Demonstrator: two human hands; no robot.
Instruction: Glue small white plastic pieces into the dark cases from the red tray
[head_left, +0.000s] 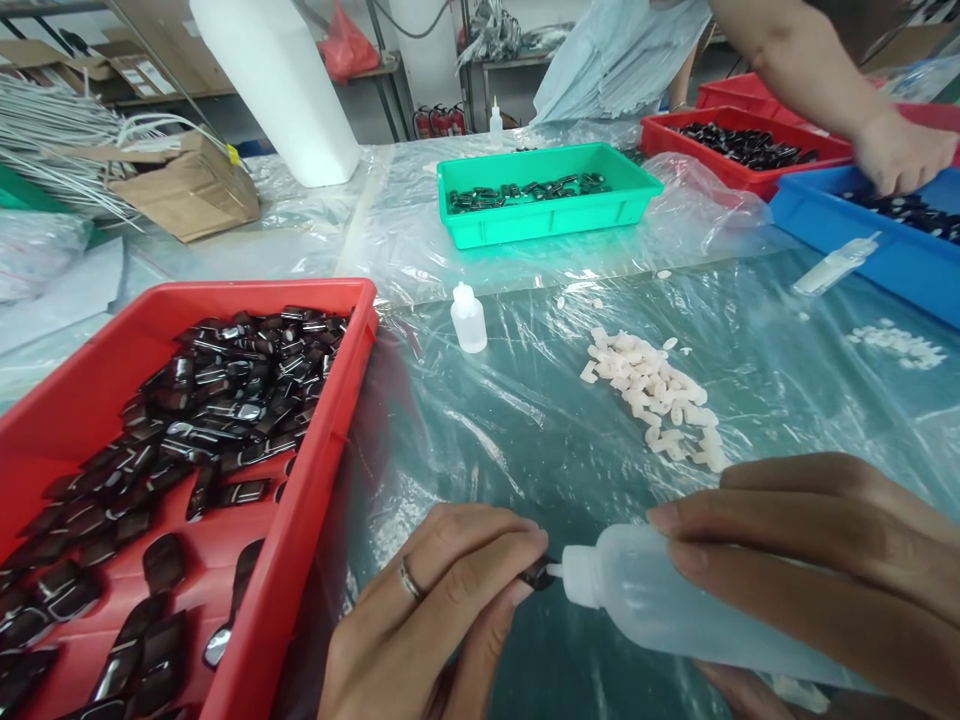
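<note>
Between the fingertips of my left hand (439, 610) is a small black part (538, 574), mostly covered by the fingers; a ring sits on one finger. My right hand (817, 560) grips a translucent squeeze bottle (675, 600), tipped on its side, its narrow nozzle pointing left and meeting the black part. Beyond the hands lies a pile of small whitish plastic pieces (652, 385). Left of my left hand stands a red tray (352, 330) holding many glossy black parts (225, 400).
A small white bottle (469, 320) stands upright mid-table. Behind it is a green tray (551, 220) of black parts. At right, a co-worker's hand (904, 150) reaches into a blue tray (847, 230), with another bottle (836, 265) leaning by it. A large white jug (285, 90) stands back left.
</note>
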